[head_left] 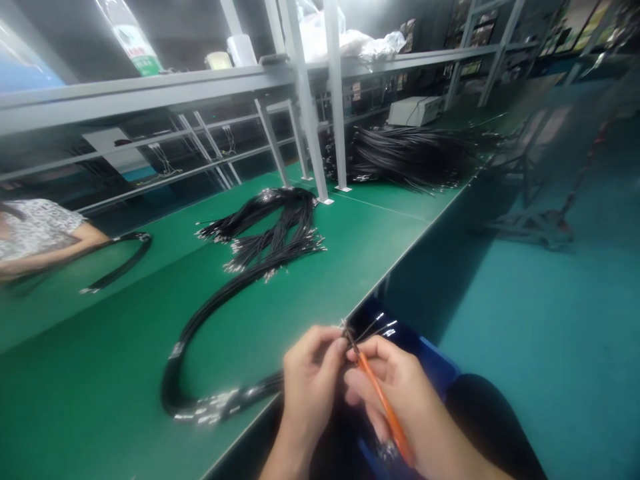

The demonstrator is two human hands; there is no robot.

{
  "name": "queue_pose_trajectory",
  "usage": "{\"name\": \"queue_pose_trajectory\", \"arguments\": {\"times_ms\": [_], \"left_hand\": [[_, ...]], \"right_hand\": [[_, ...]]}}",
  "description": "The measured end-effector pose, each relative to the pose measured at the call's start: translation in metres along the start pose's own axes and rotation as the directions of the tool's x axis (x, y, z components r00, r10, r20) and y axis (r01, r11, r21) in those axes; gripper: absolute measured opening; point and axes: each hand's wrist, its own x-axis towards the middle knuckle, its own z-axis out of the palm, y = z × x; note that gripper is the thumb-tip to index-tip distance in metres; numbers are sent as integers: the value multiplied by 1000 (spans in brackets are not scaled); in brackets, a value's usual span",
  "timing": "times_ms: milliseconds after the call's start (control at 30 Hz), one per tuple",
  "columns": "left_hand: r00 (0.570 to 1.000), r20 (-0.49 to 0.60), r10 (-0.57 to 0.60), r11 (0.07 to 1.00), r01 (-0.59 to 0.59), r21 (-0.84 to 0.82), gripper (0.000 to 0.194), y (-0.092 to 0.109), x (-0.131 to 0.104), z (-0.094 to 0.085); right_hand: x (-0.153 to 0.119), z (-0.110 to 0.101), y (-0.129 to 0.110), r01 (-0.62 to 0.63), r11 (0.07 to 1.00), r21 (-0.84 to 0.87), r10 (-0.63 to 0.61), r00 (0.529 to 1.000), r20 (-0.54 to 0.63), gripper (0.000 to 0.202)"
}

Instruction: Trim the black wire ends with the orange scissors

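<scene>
My right hand [395, 380] is wrapped round pliers with orange handles [383, 393], whose small dark jaws point up and away from me. Right at those jaws, my left hand [313, 380] pinches thin cable ends between thumb and forefinger. A thick bundle of black cables [200, 310] curves over the green table and runs in behind my left hand. Clear wrapping shows on the bundle's near bend. Whether the jaws are closed on a cable is too small to make out. Some loose cable tips stick out beyond my right fingers.
More black cable bundles [280, 227] lie on the green table [120, 373], with a larger pile [415, 153] farther back. Metal posts [313, 133] carry a shelf. A blue bin [435, 360] is below my hands. At left, a co-worker's arm [55, 257] touches another bundle.
</scene>
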Motion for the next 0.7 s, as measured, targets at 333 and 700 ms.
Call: {"name": "queue_pose_trajectory", "arguments": {"times_ms": [333, 700], "left_hand": [[994, -95, 46, 997, -39, 73, 8, -7, 4, 6], [985, -130, 111, 987, -94, 130, 7, 0, 3, 13]], "right_hand": [[-9, -13, -1, -16, 997, -80, 16, 1000, 9, 23], [-2, -13, -4, 3, 991, -137, 0, 1000, 24, 16]]}}
